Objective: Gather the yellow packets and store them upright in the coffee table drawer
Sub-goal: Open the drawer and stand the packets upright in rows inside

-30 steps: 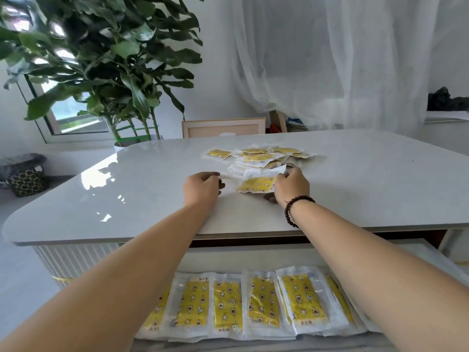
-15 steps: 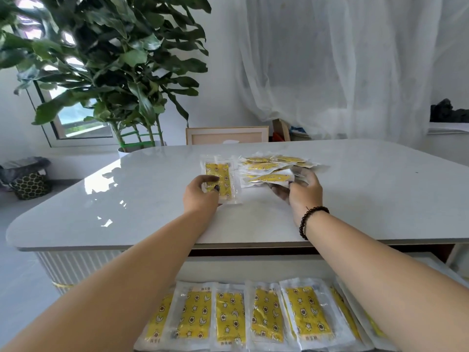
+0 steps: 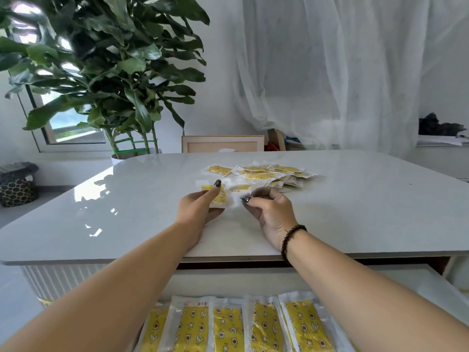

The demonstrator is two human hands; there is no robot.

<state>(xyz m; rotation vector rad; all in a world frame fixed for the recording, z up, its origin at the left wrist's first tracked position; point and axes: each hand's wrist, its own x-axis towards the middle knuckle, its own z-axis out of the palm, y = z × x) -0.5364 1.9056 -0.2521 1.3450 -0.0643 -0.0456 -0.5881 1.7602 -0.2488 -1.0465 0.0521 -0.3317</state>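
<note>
Head view. Both hands over the near middle of the table (image 3: pixel 127 199), arms reaching across the open drawer (image 3: pixel 418 283) below.

Left hand (image 3: pixel 198 207): thumb on top, fingers under, holding a yellow packet (image 3: pixel 220 196) just above the tabletop. The packet is motion-blurred; its edges are hard to make out.

Right hand (image 3: pixel 271 212): fingers curled inward, thumb and fingertips close together at the blurred white edge beside that packet. Cannot tell whether it pinches a packet or only touches it. Beaded bracelet (image 3: pixel 291 237) on this wrist.

Loose pile (image 3: pixel 266 174) of yellow packets lies flat on the table just beyond the hands, overlapping one another, toward the far middle.

In the drawer, 5 packets (image 3: pixel 228 329) show in a row side by side, faces toward the camera, lower ends cut off by the frame edge.

Potted plant (image 3: pixel 101 72) behind the table's far left corner; white curtain (image 3: pixel 355 72) at back right.
</note>
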